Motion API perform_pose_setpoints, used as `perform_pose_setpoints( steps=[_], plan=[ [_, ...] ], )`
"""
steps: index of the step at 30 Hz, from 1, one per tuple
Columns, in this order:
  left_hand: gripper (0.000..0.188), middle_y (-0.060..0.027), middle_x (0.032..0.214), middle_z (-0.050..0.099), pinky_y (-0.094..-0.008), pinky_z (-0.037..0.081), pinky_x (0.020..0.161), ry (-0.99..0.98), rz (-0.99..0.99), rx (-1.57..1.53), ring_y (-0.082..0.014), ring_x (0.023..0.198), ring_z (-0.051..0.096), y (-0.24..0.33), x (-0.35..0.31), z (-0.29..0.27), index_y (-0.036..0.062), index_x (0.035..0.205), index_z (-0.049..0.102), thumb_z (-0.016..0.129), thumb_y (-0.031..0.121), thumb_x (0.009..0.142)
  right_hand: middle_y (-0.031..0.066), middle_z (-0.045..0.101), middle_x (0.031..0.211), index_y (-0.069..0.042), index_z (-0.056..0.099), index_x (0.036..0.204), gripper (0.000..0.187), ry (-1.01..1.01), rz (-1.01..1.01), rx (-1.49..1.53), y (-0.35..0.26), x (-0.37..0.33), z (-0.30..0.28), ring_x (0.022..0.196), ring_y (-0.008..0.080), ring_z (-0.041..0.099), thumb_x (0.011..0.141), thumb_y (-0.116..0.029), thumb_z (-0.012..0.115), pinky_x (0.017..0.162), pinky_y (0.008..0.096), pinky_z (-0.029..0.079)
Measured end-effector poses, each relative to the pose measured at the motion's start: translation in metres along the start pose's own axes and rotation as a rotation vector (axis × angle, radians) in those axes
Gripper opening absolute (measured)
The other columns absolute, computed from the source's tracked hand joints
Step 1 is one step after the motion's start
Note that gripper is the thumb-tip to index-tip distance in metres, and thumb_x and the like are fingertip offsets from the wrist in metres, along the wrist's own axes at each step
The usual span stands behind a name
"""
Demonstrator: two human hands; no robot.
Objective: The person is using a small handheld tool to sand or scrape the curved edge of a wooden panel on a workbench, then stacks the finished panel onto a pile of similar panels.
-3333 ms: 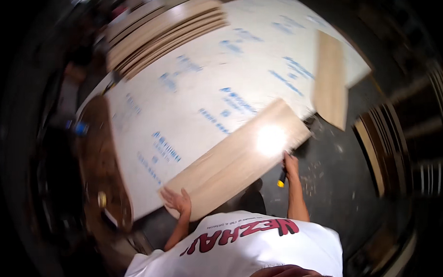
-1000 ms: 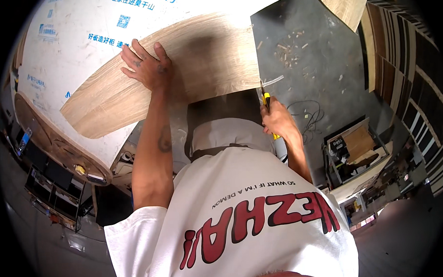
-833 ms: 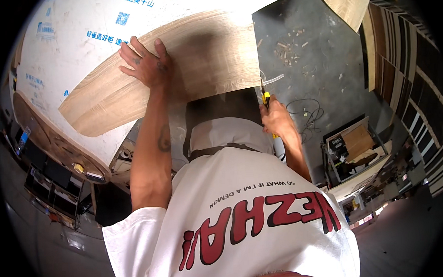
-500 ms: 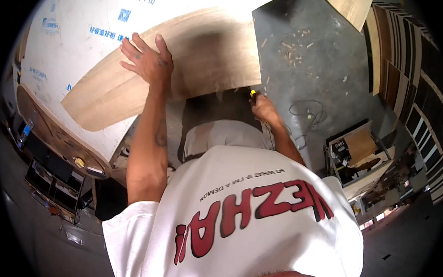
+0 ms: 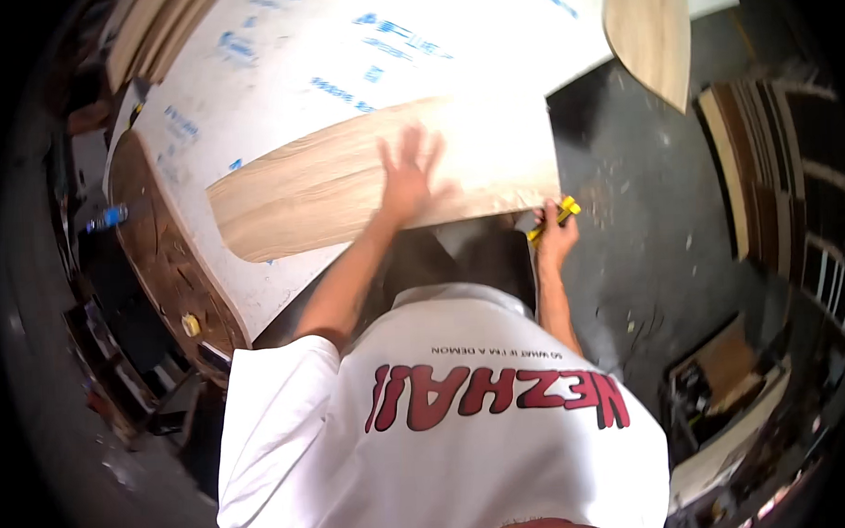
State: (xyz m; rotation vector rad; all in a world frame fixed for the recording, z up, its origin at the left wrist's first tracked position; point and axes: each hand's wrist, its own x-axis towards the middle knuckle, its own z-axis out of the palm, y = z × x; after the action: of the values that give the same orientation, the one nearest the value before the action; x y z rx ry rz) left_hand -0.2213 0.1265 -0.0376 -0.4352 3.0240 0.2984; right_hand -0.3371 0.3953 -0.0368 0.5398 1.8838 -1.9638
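A pale wood-grain panel [image 5: 317, 179] with one rounded end lies across a white printed board. Over its middle is my left hand [image 5: 410, 179], fingers spread and smeared by motion; whether the palm touches the wood I cannot tell. My right hand [image 5: 555, 233] is at the panel's near right corner, closed around a slim yellow and dark utility knife [image 5: 570, 206]. The knife slants across the fingers, and its blade cannot be made out.
The white board [image 5: 276, 78] spreads beneath the panel. A second wood-grain piece [image 5: 652, 33] juts out at the far right. A brown curved board [image 5: 166, 245] stands at the left. Stacked strips [image 5: 763, 168] and a cart [image 5: 724, 374] are on the right.
My left hand has shifted right along the panel. My right hand has come up to the panel's corner, and more of the yellow utility knife shows. The whole view has moved and turned.
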Motion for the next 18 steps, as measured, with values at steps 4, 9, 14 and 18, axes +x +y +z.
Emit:
perform_pose_setpoints(
  steps=[4, 9, 14, 18],
  plan=[
    [0.086, -0.0267, 0.167, 0.012, -0.0761, 0.008, 0.115, -0.104, 0.094, -0.051, -0.0508, 0.153, 0.009, -0.007, -0.109, -0.016, 0.0255, 0.163, 0.025, 0.07, 0.037, 0.09, 0.0009, 0.06, 0.083, -0.004, 0.06, 0.114, 0.024, 0.109, -0.082, 0.162, 0.011, 0.008, 0.002, 0.061, 0.0107, 0.053, 0.094, -0.01, 0.072, 0.057, 0.0268, 0.047],
    [0.071, -0.0238, 0.161, 0.031, -0.0666, 0.018, 0.119, -0.065, 0.172, -0.024, -0.0462, 0.149, 0.027, -0.061, -0.21, -0.067, 0.0088, 0.156, 0.036, 0.057, 0.011, 0.089, 0.0009, 0.066, 0.1, 0.001, 0.062, 0.133, 0.044, 0.189, -0.176, 0.047, 0.019, -0.11, -0.052, 0.082, 0.0071, 0.057, 0.093, -0.013, 0.074, 0.067, 0.0231, 0.044],
    [0.026, -0.0084, 0.101, 0.069, -0.0404, 0.053, 0.088, 0.193, 0.44, -0.249, -0.0281, 0.096, 0.066, -0.076, -0.224, -0.171, 0.0048, 0.106, 0.068, 0.059, 0.017, 0.084, 0.0019, 0.065, 0.091, 0.004, 0.064, 0.125, 0.034, 0.13, -0.36, -0.171, -0.06, -0.253, -0.106, 0.069, 0.0076, 0.055, 0.096, -0.013, 0.071, 0.06, 0.0228, 0.044],
    [0.027, -0.0093, 0.089, 0.069, -0.0441, 0.052, 0.076, 0.042, 0.664, -0.373, -0.0307, 0.083, 0.066, -0.113, -0.144, -0.198, 0.0098, 0.1, 0.068, 0.074, 0.026, 0.079, -0.0039, 0.057, 0.08, -0.004, 0.067, 0.111, 0.024, 0.151, -0.281, -0.528, -0.075, -0.29, -0.104, 0.066, 0.0051, 0.05, 0.094, -0.019, 0.076, 0.057, 0.0208, 0.039]
  ],
)
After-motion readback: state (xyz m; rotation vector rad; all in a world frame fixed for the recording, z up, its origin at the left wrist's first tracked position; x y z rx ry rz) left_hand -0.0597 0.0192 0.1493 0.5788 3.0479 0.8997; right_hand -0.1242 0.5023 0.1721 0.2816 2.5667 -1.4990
